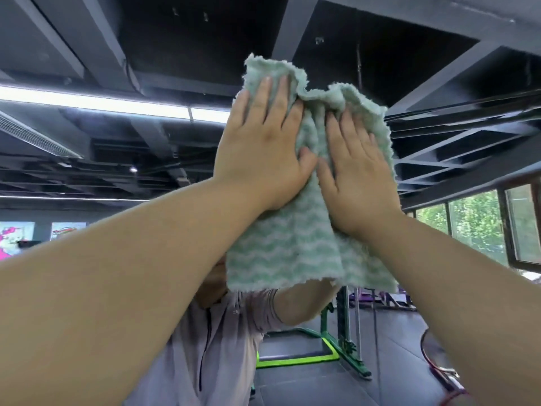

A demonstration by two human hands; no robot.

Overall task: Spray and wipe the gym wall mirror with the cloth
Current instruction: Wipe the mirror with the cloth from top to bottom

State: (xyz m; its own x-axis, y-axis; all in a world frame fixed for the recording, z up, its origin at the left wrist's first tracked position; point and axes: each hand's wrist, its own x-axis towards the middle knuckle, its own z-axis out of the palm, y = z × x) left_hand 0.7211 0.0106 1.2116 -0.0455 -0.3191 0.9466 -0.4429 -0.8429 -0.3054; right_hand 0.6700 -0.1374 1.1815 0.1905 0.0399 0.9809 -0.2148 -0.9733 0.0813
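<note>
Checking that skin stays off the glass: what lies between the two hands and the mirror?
In the head view, only the green-and-white cloth: left hand and right hand press flat on it against the mirror.

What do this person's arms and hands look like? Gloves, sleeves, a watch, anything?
Both forearms are bare. The left hand and right hand wear no gloves, rings or watch that show. In the mirror, the reflection shows a pale lilac short-sleeved top with a dark zip.
</note>
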